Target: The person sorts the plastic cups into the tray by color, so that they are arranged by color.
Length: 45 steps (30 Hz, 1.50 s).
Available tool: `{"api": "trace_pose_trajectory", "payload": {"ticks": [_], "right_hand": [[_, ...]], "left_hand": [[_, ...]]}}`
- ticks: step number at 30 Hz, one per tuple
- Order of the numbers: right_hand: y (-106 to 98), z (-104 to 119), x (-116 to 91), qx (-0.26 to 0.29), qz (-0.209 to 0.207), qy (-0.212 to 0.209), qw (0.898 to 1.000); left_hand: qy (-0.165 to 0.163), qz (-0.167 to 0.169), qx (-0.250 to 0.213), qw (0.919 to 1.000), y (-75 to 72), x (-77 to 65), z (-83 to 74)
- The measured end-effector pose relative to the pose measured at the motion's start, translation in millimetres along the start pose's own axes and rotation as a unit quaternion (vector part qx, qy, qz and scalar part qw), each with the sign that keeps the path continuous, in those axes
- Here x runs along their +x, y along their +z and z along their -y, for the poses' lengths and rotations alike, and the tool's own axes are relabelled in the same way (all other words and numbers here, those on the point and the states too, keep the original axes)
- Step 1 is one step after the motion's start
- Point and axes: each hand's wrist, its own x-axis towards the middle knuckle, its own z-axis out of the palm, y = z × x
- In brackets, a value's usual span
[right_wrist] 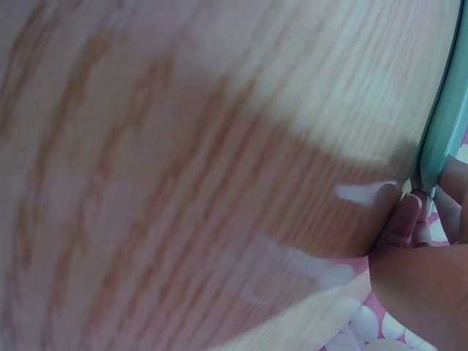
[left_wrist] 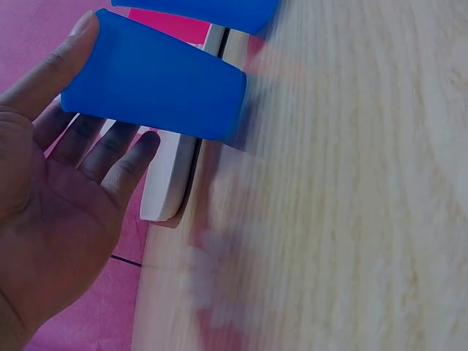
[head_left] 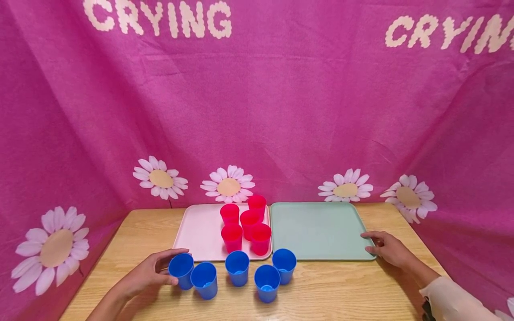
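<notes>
In the head view my left hand (head_left: pixel 150 274) is around the leftmost blue cup (head_left: pixel 181 272), with thumb and fingers on opposite sides of it. The left wrist view shows the thumb by the rim of that blue cup (left_wrist: pixel 157 77) and the palm apart from it. Several more blue cups (head_left: pixel 237 268) stand upright in front of the trays. My right hand (head_left: pixel 387 249) rests at the right edge of the green tray (head_left: pixel 317 232), fingers loosely bent. In the right wrist view its fingertips are partly hidden near the tray's corner.
A pale pink tray (head_left: pixel 198 232) adjoins the green one on its left and bears several red cups (head_left: pixel 260 240) grouped at its right side. Both trays lie on a wooden table (head_left: pixel 329 290). A magenta cloth (head_left: pixel 281 111) with daisies hangs behind and beside it.
</notes>
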Motion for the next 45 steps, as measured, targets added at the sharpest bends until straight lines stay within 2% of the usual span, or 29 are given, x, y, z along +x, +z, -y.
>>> {"api": "trace_pose_trajectory", "payload": {"ticks": [8, 12, 15, 18, 24, 27, 37, 42, 45], "right_hand": [[0.4, 0.2, 0.3, 0.0, 0.002, 0.007, 1.0], [0.3, -0.1, 0.6, 0.003, 0.001, 0.011, 1.0], [0.3, -1.0, 0.8, 0.003, 0.001, 0.009, 1.0], [0.5, -2.0, 0.7, 0.003, 0.002, 0.007, 1.0], [1.3, -2.0, 0.0, 0.007, 0.0, 0.008, 1.0], [2.0, -1.3, -0.3, 0.014, -0.007, 0.007, 1.0], [2.5, -5.2, 0.6, 0.017, -0.008, 0.015, 1.0], [3.0, -5.4, 0.9, 0.008, -0.011, 0.014, 1.0], [2.9, -4.4, 0.7, 0.01, -0.014, 0.01, 1.0]], "left_hand": [[0.038, 0.008, 0.027, 0.9989, -5.8, 7.6, -6.1], [0.036, 0.011, 0.045, 0.9983, -12.0, 13.2, -16.4], [0.049, 0.011, 0.055, 0.9972, -15.9, 18.2, -22.2], [0.061, 0.013, 0.056, 0.9965, -18.2, 23.6, -27.7], [0.055, 0.011, 0.053, 0.997, -21.4, 33.9, -43.2], [0.063, 0.015, 0.059, 0.9961, -22.1, 41.4, -52.9], [0.069, 0.017, 0.078, 0.9944, -15.8, 72.2, -89.3], [0.059, 0.016, 0.075, 0.9953, -10.1, 86.9, -103.4], [0.066, 0.023, 0.077, 0.9946, -6.1, 96.1, -111.5]]}}
